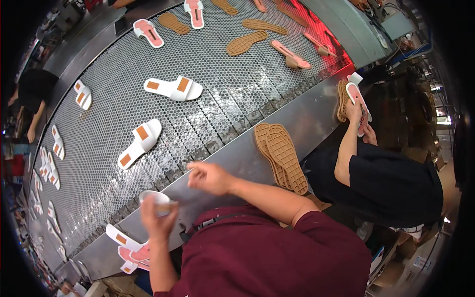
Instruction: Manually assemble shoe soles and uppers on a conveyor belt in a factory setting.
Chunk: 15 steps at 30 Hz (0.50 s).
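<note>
My left hand point(159, 220) is closed around a white slide sandal point(157, 198), seen nearly end-on and blurred, with a bit of tan at its lower side. It hovers over the metal rim point(222, 171) of the conveyor. To its right, my right hand point(210, 178) holds nothing; its fingers are loosely bent, apart and slightly smeared. Beyond my hands, on the mesh belt point(104, 114), lie a white slide sandal point(140, 143) and another white sandal point(174, 88), both with tan patches. White and pink sandals point(129, 250) are piled by my left forearm.
Tan grid-patterned soles point(283, 158) rest stacked on the rim at my right. There a co-worker in black point(381, 183) handles a pink-and-white sandal point(357, 101). More soles point(247, 43) and sandals ride the far belt, near a red-lit opening point(326, 34). Another person point(35, 94) stands across.
</note>
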### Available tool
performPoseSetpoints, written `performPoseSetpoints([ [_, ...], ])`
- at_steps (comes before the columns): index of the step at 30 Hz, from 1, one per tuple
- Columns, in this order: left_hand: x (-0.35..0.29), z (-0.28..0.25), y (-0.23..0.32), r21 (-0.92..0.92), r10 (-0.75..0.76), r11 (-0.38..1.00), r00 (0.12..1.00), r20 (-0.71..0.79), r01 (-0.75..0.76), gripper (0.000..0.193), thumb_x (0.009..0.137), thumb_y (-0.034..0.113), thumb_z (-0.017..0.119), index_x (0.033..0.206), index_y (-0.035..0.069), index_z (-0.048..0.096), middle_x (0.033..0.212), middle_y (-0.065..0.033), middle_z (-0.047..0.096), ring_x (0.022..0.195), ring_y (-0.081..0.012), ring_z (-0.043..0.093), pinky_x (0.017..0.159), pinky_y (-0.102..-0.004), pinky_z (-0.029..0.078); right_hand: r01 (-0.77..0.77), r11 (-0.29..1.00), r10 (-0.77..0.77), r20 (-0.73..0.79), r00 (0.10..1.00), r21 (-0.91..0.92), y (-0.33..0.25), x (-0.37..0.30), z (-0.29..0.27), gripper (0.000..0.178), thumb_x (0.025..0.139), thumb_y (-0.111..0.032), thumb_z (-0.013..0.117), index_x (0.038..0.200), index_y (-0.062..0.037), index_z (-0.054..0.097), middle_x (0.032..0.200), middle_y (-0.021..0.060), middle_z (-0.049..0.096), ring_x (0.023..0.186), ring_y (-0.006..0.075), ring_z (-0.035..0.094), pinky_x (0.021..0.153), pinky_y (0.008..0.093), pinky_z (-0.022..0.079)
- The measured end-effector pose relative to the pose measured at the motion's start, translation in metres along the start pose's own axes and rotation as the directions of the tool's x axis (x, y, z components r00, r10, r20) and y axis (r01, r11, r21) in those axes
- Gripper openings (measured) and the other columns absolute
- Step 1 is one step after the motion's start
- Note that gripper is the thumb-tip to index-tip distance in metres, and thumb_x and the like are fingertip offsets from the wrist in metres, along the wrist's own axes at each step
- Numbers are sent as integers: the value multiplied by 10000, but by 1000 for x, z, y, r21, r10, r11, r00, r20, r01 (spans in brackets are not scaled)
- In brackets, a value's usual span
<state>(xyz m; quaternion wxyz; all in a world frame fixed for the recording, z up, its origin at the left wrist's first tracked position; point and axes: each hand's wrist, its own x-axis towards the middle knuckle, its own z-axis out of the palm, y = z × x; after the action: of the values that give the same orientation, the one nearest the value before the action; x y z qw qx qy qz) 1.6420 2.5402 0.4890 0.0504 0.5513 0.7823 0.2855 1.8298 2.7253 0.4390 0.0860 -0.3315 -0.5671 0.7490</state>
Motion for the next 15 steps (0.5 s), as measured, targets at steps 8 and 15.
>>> performPoseSetpoints([
  [8,-29,-74,-156,105,-455,820,752,-477,563,610,858,181,761,1350,-36,473,1407,-216,498,1289,-324,499,1066,-414,409,43,998,-70,-791,607,-55,-27,49,-211,579,870,-294,739,1284,65,553,975,90,694,916,161,633,838,302,502],
  [15,-52,12,-122,-85,-840,536,520,-157,840,525,922,294,686,1268,-78,557,1219,-199,616,1142,-283,571,994,-364,425,-313,939,-152,-988,-14,-140,-1,49,-428,820,773,-578,747,1227,87,591,1134,186,650,1040,284,620,917,379,475],
])
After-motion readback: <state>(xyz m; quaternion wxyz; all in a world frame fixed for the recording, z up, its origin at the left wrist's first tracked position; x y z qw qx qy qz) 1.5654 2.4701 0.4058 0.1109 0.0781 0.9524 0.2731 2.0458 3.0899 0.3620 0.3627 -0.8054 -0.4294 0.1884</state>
